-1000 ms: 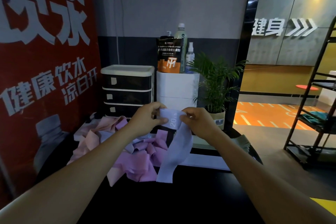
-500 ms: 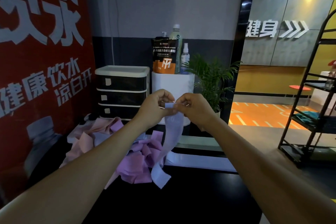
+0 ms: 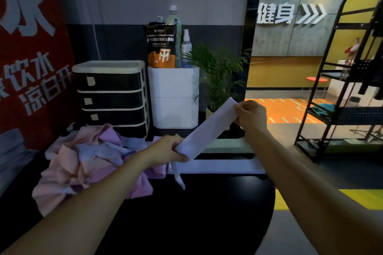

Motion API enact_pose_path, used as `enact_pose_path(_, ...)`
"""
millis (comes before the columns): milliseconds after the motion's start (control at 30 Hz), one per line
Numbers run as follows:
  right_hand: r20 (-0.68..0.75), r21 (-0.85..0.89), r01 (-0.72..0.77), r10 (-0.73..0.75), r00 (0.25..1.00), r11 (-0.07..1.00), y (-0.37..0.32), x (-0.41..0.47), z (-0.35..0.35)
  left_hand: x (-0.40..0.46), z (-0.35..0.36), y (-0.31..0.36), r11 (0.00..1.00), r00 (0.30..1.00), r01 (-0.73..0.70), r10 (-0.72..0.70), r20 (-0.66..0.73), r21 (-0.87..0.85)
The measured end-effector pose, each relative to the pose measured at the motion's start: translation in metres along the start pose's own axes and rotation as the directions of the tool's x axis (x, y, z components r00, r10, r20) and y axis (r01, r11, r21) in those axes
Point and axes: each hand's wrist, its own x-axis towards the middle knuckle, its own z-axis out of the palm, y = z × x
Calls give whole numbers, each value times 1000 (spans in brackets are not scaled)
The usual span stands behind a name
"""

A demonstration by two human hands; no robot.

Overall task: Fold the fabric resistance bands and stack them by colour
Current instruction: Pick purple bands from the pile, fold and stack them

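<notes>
Two hands on one pale lavender band (image 3: 209, 128), pulled taut on a diagonal above the black table (image 3: 207, 213). Left hand (image 3: 165, 150) low, thumb and fingers curled round the lower end; short tail of band hanging below the grip toward the tabletop. Right hand (image 3: 251, 116) higher and to the right, pinching the upper end between thumb and fingertips. Band flat between the two grips, clear of the table.

Loose pile of unfolded bands (image 3: 83, 163) on the table's left side: peach-pink, lilac, pale lavender, all tangled. Another pale lavender band (image 3: 223, 166) lying flat and stretched out lengthwise on the table, just past the left hand. Folded or not: cannot tell.

Behind the pile: black four-drawer organiser (image 3: 110, 97) with cream frame. Beside it a white container (image 3: 174, 97) carrying an orange-and-black powder pouch (image 3: 161, 45), a bottle and a spray bottle (image 3: 186, 47). Potted palm (image 3: 217, 72) right of that. Red wall banner (image 3: 31, 58) with white lettering at far left; black metal rack (image 3: 342, 99) at far right.
</notes>
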Motion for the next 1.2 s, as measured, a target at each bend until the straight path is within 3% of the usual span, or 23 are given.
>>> enact_pose_path(167, -85, -145, -121, 110, 990, 982, 44, 9, -28, -2, -4, -25, 976, 992, 119, -125, 22, 181)
enact_pose_path(300, -99, -177, -216, 201, 975, 960, 74, 10, -45, 2, -8, -40, 951, 979, 204, -198, -49, 233)
enact_pose_path(433, -75, -249, -259, 249, 966, 933, 97, 7, -57, 12, 1, -49, 956, 930, 293, -292, -225, -32)
enact_pose_path(533, -55, -324, -282, 280, 959, 903, 110, 3, -64, 23, 16, -53, 948, 888, 276, -314, -337, -157)
enact_pose_path(833, -72, -502, -198, 187, 980, 842, 139, -8, -66, 28, 51, -62, 950, 824, 313, -284, -490, -24)
enact_pose_path(1133, -70, -672, -85, 51, 996, 736, 155, -11, -60, 22, 62, -74, 954, 797, 259, -298, -526, -148)
enact_pose_path(1200, 4, -713, -12, 20, 1000, 701, 146, -14, -55, 21, 62, -73, 965, 804, 227, -260, -535, -127)
